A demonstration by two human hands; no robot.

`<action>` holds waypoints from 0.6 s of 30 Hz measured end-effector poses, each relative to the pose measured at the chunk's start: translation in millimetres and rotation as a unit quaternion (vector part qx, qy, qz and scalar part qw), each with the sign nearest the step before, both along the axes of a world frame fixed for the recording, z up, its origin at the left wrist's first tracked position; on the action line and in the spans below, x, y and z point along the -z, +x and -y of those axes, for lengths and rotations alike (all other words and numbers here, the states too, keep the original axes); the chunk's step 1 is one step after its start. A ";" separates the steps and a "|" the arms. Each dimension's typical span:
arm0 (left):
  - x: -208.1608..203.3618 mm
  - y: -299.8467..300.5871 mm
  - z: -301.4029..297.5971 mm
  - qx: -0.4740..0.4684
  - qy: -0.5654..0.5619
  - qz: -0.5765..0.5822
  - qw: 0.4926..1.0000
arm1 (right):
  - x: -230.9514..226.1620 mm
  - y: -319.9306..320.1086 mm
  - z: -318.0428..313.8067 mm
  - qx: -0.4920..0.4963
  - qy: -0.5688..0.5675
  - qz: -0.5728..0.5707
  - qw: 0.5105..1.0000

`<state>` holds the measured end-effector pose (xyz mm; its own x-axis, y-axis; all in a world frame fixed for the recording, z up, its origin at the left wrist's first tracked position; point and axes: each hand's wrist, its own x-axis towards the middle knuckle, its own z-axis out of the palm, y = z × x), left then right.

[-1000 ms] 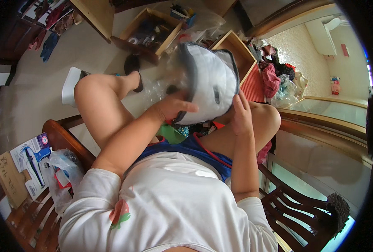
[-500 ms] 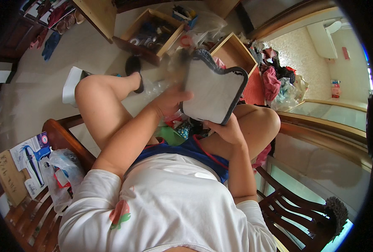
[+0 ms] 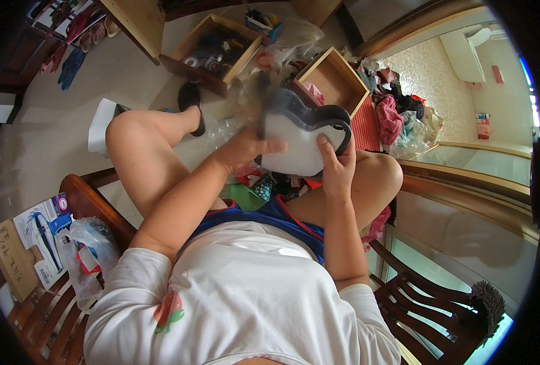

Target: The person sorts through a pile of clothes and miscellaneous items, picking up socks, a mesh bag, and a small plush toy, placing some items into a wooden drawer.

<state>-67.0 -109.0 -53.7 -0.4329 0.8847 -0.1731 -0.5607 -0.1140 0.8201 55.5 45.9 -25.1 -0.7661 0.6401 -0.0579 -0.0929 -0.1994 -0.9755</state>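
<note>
Above my lap I hold a white padded piece (image 3: 294, 146) edged in dark grey, with a wavy upper rim. It is partly smeared by motion, and its exact kind does not show. My left hand (image 3: 245, 150) grips its left side, the thumb lying across the white face. On the right side my right hand (image 3: 338, 163) is closed on it, thumb on the face and the other fingers mostly hidden behind. Below it, between my thighs, show a green item (image 3: 245, 198) and patterned fabric.
Two pulled-out wooden drawers stand ahead on the floor: a filled drawer (image 3: 224, 52) and a second drawer (image 3: 337, 79). Heaped clothes (image 3: 392, 118) and clear plastic bags (image 3: 297, 39) lie around them. Boxes (image 3: 35, 243) and a plastic bag (image 3: 90, 249) rest on the slatted bench at my left.
The padded piece has dropped slightly and now tilts and bends, its dark upper edge showing wider. My right hand has moved up from its lower corner to its right side.
</note>
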 end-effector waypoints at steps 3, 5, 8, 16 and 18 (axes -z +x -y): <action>-4.1 -3.9 -2.8 -0.045 0.000 0.010 0.999 | -15.6 -7.8 2.7 0.026 0.126 -0.029 0.991; -6.4 -7.1 1.3 -0.036 -0.017 -0.035 0.999 | -33.9 -9.3 -2.4 0.053 0.181 -0.029 0.982; -15.8 -7.3 2.3 -0.011 -0.038 -0.062 0.997 | -66.7 -10.4 -20.3 -0.064 0.621 0.038 0.780; -8.3 -3.6 2.0 -0.013 -0.006 -0.061 0.998 | -67.7 -18.5 -8.4 -0.162 0.638 0.110 0.745; -11.7 -5.0 5.4 0.016 -0.012 -0.063 0.998 | -73.5 -18.1 -6.6 -0.174 0.614 0.091 0.765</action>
